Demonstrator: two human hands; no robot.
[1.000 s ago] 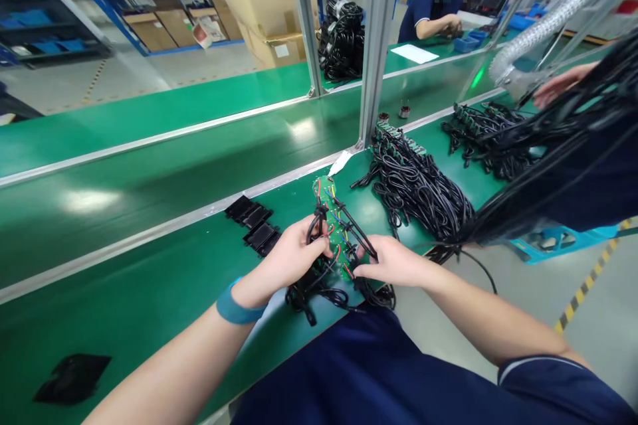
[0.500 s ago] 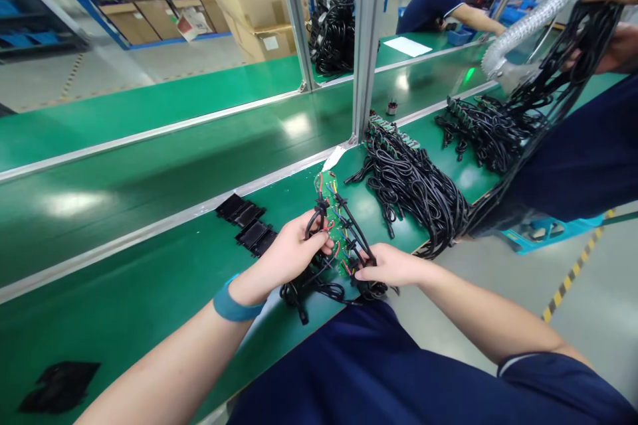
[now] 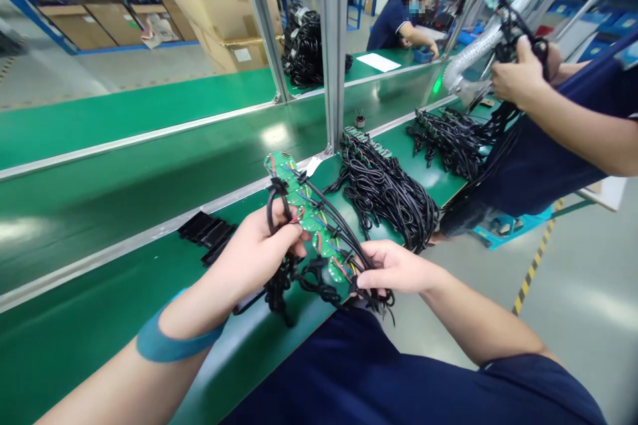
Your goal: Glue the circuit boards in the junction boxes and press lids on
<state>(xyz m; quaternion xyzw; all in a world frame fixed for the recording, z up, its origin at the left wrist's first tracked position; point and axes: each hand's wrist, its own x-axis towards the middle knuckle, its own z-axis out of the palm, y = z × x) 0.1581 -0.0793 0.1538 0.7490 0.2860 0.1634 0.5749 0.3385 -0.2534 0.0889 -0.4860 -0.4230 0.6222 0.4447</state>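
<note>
While the left hand (image 3: 266, 242) pinches a looped black cable (image 3: 272, 207) between its thumb and curled fingers, the right hand (image 3: 393, 269) closes its thumb and fingers on a bundle of long black cables (image 3: 343, 220), its fingertips partly hidden among them. Between the two hands slants a long green circuit-board strip (image 3: 305, 214) with red, blue and yellow wires along its edges; whether it touches the green-topped workbench (image 3: 60, 339) below, I cannot tell. Beyond the strip's far end lies a small white paper piece (image 3: 312, 166), near the foot of a grey metal post (image 3: 335, 46). Flat black plastic parts (image 3: 205, 234) lie just beside the left hand, and a large heap of black cables with green boards (image 3: 391, 192) lies beyond the right hand. A wide teal band (image 3: 174, 346) circles the left wrist.
</note>
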